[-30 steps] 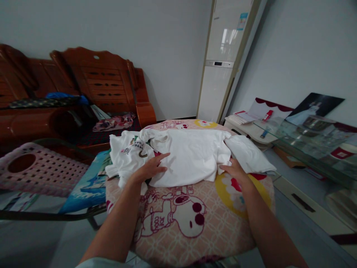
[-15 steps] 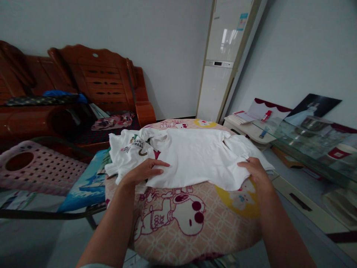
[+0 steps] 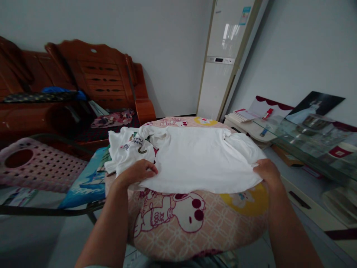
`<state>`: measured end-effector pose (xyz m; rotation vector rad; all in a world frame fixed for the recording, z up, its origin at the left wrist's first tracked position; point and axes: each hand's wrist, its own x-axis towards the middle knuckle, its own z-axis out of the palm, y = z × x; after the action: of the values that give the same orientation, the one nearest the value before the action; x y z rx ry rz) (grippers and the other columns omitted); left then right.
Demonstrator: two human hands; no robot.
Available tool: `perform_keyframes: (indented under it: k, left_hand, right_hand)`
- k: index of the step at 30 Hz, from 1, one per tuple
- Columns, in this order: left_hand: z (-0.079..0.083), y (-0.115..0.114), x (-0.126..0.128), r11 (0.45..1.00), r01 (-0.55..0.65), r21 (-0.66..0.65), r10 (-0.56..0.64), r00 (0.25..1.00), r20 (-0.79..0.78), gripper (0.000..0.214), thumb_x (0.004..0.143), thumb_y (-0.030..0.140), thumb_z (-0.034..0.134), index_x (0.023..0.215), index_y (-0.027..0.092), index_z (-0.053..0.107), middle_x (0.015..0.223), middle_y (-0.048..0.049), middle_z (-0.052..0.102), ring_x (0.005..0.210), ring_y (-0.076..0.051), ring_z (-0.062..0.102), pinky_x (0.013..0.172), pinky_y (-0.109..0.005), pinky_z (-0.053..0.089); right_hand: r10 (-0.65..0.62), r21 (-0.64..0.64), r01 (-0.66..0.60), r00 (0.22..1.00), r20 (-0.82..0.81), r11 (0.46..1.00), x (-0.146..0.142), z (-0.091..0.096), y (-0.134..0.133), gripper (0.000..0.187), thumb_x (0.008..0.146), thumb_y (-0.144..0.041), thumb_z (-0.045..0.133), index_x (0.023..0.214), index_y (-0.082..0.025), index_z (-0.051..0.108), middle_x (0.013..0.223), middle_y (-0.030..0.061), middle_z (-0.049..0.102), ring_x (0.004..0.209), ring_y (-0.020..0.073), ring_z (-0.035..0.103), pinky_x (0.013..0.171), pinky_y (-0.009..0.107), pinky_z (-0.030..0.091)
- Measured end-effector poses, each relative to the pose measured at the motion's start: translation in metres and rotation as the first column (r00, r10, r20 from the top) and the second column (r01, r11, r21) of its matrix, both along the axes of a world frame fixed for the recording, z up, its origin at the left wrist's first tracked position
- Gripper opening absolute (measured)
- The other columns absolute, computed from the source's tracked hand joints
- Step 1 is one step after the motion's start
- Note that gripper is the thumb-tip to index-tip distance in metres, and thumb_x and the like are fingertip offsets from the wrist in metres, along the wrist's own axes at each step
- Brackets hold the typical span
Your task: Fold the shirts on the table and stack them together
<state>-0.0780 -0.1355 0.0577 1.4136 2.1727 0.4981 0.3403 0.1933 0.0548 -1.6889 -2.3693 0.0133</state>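
Observation:
A white shirt (image 3: 192,160) lies spread over a round surface covered with a pink patterned cloth (image 3: 220,230). My left hand (image 3: 141,172) is closed at the shirt's near left corner, thumb and fingers pinching its edge. At the opposite side, my right hand (image 3: 266,171) grips the near right edge between thumb and fingers. The hem between them runs nearly straight. A second white garment (image 3: 119,149) with printed lettering lies bunched to the left, beyond my left hand, and a hanger hook (image 3: 142,150) shows on it.
At left stand a pink woven chair (image 3: 44,163), a blue picture cushion (image 3: 89,182) and a wooden sofa (image 3: 95,82). A glass shelf (image 3: 309,141) holding household items is on the right. A tall white air conditioner (image 3: 217,74) stands in the back corner.
My right hand has moved outward to the right, drawing the shirt's edge with it. My left hand has shifted left and closed on the other corner. The front hem looks straighter and flatter.

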Motion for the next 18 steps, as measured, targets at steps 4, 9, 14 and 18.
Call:
perform_keyframes:
  k: [4, 9, 14, 18]
  left_hand:
    - [0.014, 0.001, 0.012, 0.986, -0.167, 0.029, 0.167, 0.933, -0.320, 0.022, 0.073, 0.029, 0.064, 0.090, 0.022, 0.075, 0.089, -0.0036, 0.073, 0.088, -0.022, 0.067, 0.078, -0.027, 0.048]
    - [0.027, 0.021, 0.061, 0.980, 0.140, 0.140, -0.108, 0.970, -0.219, 0.015, 0.082, 0.024, 0.060, 0.092, 0.019, 0.070, 0.093, -0.0037, 0.070, 0.084, -0.017, 0.066, 0.078, -0.027, 0.049]
    - [0.006, 0.037, 0.118, 0.847, 0.531, 0.025, -0.516, 0.832, -0.206, 0.043, 0.073, 0.013, 0.065, 0.115, 0.021, 0.060, 0.119, -0.0066, 0.063, 0.104, -0.021, 0.060, 0.088, -0.030, 0.049]
    - [-0.016, 0.041, 0.134, 0.865, 0.502, -0.005, -0.464, 0.797, -0.387, 0.043, 0.077, 0.007, 0.056, 0.119, 0.018, 0.054, 0.124, -0.0113, 0.057, 0.111, -0.024, 0.055, 0.092, -0.035, 0.047]
  right_hand:
    - [-0.060, 0.226, 0.043, 0.996, 0.067, 0.973, -0.022, 0.014, -0.032, 0.030, 0.075, -0.014, 0.052, 0.097, -0.011, 0.072, 0.093, 0.0197, 0.069, 0.088, 0.0296, 0.065, 0.072, 0.036, 0.047]
    - [0.538, -0.123, -0.571, 0.812, -0.226, 0.812, -0.071, 0.018, -0.083, 0.019, 0.082, -0.022, 0.053, 0.081, -0.018, 0.071, 0.083, 0.0077, 0.072, 0.078, 0.0201, 0.065, 0.072, 0.028, 0.048]
    - [0.764, -0.281, -0.809, 0.584, -0.275, 0.517, -0.087, -0.007, -0.129, 0.024, 0.078, -0.019, 0.061, 0.100, -0.018, 0.068, 0.097, 0.0073, 0.070, 0.087, 0.0195, 0.064, 0.080, 0.030, 0.047]
    - [0.817, -0.121, -0.809, 0.577, 0.024, 0.575, -0.087, -0.021, -0.155, 0.038, 0.074, -0.005, 0.052, 0.108, -0.017, 0.063, 0.108, 0.0120, 0.063, 0.101, 0.0242, 0.056, 0.088, 0.036, 0.045]
